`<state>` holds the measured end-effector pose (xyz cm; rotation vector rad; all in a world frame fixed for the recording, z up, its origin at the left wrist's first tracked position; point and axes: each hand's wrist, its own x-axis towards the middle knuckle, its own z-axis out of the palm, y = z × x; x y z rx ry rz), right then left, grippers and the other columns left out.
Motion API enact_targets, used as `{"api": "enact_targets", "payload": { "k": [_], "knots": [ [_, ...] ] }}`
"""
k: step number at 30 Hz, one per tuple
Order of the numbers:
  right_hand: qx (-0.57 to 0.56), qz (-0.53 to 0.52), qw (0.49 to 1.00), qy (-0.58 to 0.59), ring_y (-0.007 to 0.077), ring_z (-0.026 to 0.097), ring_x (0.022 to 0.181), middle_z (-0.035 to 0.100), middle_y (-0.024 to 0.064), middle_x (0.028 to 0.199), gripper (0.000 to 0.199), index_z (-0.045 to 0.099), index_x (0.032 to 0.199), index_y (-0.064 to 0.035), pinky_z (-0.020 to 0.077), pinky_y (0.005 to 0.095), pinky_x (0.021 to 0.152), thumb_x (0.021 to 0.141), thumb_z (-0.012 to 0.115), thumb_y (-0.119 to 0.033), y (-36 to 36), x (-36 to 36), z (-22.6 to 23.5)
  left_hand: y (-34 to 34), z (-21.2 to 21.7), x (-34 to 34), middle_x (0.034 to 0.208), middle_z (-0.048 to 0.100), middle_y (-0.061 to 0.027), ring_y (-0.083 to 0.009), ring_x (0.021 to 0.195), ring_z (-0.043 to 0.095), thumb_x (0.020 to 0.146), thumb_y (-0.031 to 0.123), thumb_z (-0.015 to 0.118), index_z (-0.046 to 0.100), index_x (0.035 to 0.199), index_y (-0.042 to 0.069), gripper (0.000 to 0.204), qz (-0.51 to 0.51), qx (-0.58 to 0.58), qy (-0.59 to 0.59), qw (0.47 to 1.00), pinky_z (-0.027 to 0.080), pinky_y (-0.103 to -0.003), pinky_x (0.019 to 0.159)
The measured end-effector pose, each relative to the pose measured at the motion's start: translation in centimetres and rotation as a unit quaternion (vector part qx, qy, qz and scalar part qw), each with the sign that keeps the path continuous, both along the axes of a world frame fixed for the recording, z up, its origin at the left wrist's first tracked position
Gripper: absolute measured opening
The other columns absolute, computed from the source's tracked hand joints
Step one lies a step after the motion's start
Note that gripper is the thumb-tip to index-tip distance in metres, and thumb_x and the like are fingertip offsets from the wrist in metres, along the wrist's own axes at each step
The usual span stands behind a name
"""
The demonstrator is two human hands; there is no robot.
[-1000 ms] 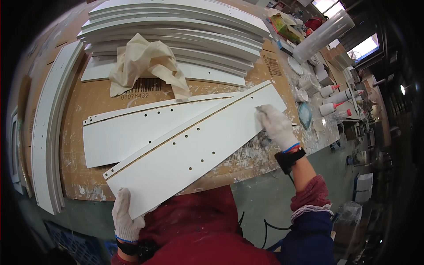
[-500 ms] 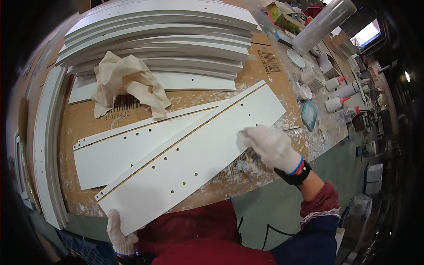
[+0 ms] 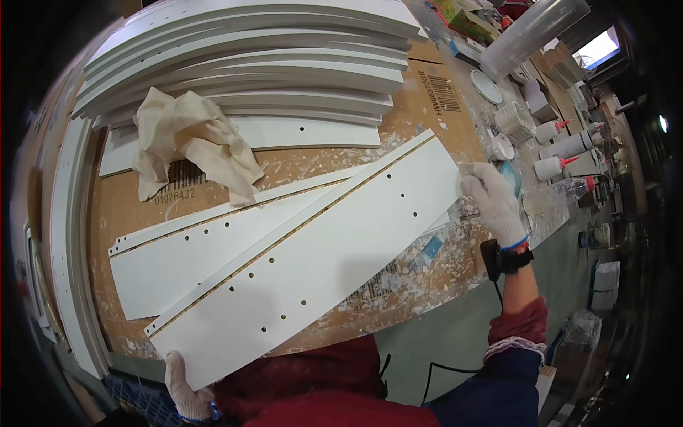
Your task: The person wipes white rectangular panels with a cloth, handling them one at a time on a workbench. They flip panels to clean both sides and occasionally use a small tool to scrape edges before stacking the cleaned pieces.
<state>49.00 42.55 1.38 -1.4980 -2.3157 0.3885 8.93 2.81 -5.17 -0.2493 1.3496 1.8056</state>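
Note:
A long white board [image 3: 313,242] with drilled holes and a groove along its far edge lies slanted across a second white grooved board [image 3: 163,263]. My left hand [image 3: 186,390], in a white knit glove, grips its near-left end, the thumb on top and the other fingers hidden below. At the far-right end, my gloved right hand [image 3: 494,203] has its curled fingers against the board's edge. A small blue piece [image 3: 432,248] lies on the cardboard beside the board's near edge.
Behind lies a stack of white boards [image 3: 242,64], with a crumpled cream cloth [image 3: 192,139] in front. More long boards [image 3: 71,249] line the left. Paint-flecked cardboard [image 3: 427,117] covers the table. Bottles [image 3: 549,168], tubs [image 3: 501,147] and a clear plastic roll [image 3: 530,39] stand right.
My right hand has moved from over the board's face to its far-right end. The blue piece has come into sight. In the picture, the board's near-left end sits slightly lower.

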Motion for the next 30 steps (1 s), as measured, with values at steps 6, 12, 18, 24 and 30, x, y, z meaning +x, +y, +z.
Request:
{"api": "enact_targets", "payload": {
  "k": [6,12,18,24,30],
  "knots": [
    [0.023,-0.029,0.994,-0.100,0.0363,0.063,0.089,0.065,0.0203,0.095,0.023,0.060,0.108,-0.0026,0.0495,0.0384,0.077,0.091,0.060,-0.018,1.2,0.8,-1.1,-1.0,-0.1,-0.7,0.113,0.063,-0.0150,-0.0256,0.095,0.067,0.099,0.028,0.051,0.048,0.126,0.001,0.038,-0.040,-0.015,0.034,0.999,0.059,-0.039,0.078],
    [0.015,-0.005,1.000,0.024,0.0330,0.064,0.090,0.066,0.0175,0.099,0.023,0.062,0.104,-0.0025,0.0508,0.0391,0.078,0.089,0.061,-0.019,1.0,-1.6,0.4,0.0,-0.2,0.0,0.111,0.063,-0.0154,-0.0258,0.089,0.068,0.100,0.028,0.051,0.048,0.127,0.001,0.039,0.012,-0.034,0.029,0.999,0.061,-0.035,0.071],
    [-0.056,0.278,0.948,-0.145,0.0322,0.066,0.081,0.066,0.0157,0.095,0.022,0.062,0.107,-0.0064,0.0538,0.0389,0.071,0.090,0.059,-0.019,-2.9,-13.5,2.2,-0.5,0.9,0.0,0.111,0.064,-0.0153,-0.0255,0.090,0.068,0.100,0.028,0.051,0.049,0.125,0.000,0.038,-0.033,-0.037,0.047,0.998,0.060,-0.036,0.074],
    [0.125,0.188,0.971,-0.076,0.0348,0.065,0.086,0.065,0.0194,0.092,0.020,0.058,0.098,-0.0058,0.0517,0.0436,0.075,0.093,0.051,-0.024,4.5,-8.9,-1.8,-1.8,-0.5,-0.5,0.110,0.063,-0.0126,-0.0229,0.093,0.067,0.100,0.028,0.050,0.051,0.125,0.002,0.036,-0.006,-0.062,0.063,0.996,0.059,-0.034,0.075],
    [0.115,-0.076,0.960,-0.245,0.0403,0.060,0.088,0.063,0.0220,0.091,0.024,0.059,0.096,-0.0035,0.0471,0.0462,0.079,0.090,0.055,-0.026,9.0,1.0,-0.8,0.9,0.4,-0.3,0.121,0.058,-0.0122,-0.0219,0.107,0.061,0.102,0.030,0.046,0.048,0.127,0.000,0.039,0.016,-0.011,0.097,0.995,0.055,-0.035,0.086]
  ]
}}
